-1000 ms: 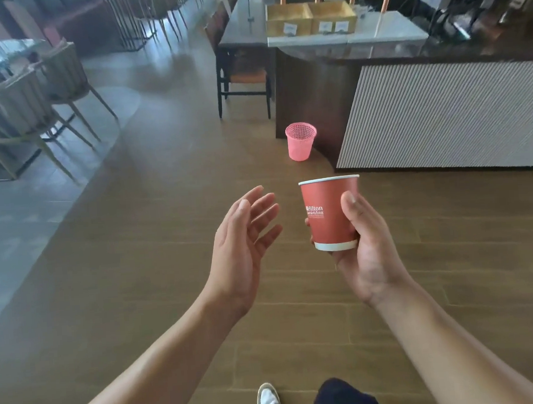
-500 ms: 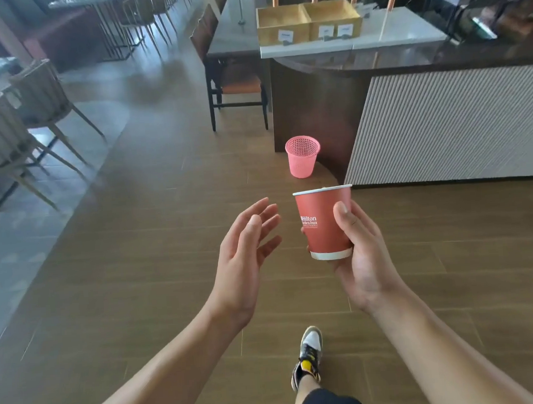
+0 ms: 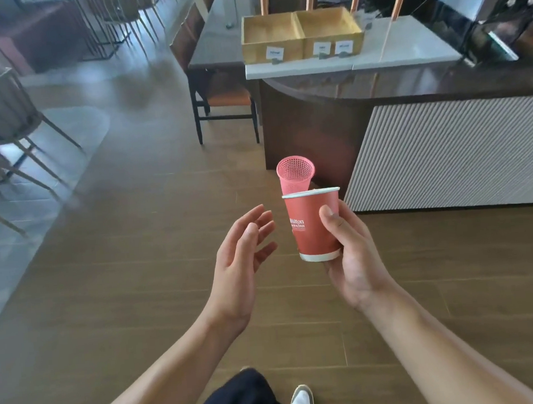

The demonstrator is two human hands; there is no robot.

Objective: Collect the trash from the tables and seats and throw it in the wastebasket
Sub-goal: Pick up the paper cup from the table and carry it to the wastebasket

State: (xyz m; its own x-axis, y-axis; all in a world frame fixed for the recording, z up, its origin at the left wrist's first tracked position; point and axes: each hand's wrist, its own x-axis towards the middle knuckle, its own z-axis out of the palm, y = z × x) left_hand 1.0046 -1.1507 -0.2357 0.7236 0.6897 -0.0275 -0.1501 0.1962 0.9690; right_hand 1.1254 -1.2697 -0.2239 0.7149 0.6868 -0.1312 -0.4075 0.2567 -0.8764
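You're standing on brown wood-plank floor [image 3: 139, 289], which gives way to grey tile [image 3: 21, 193] at left. The pink mesh wastebasket [image 3: 294, 173] stands upright on the planks, just beside the base of the dark curved counter [image 3: 317, 129]. A dark-framed chair with an orange seat [image 3: 225, 99] stands on the planks beyond it. Woven chairs [image 3: 3, 109] stand on the grey side. On the white countertop slab [image 3: 412, 49] sits a two-compartment wooden box [image 3: 302, 36], with small label cards [image 3: 275, 53] along its front. Your shoe [image 3: 301, 399] is on the planks.

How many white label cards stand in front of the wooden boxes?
3. The left card fronts the left wooden box; the middle card and right card sit side by side before the right wooden box. Others may be hidden.
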